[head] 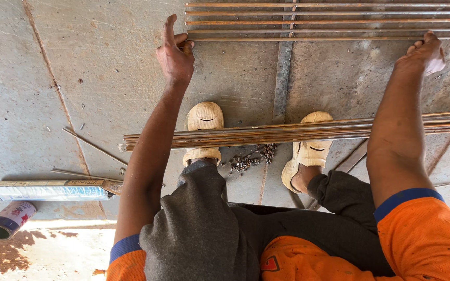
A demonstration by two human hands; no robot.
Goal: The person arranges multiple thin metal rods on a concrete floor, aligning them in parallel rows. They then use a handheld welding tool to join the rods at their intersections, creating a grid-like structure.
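Several thin rusty steel rods (329, 22) lie side by side across the top of the concrete floor. My left hand (174, 51) pinches the left end of the nearest rod, index finger pointing up. At the far right my right hand (424, 52) is curled around that same nearest rod. A second bundle of rods (266, 134) lies across my two pale shoes (203, 125), between my legs and the far rods.
A small heap of metal bits (253, 158) sits between the shoes. At the left lie a long box of welding rods (53, 190), a few loose thin rods (92, 145) and a small can (7, 220) on its side. A metal strip (282, 73) runs along the floor.
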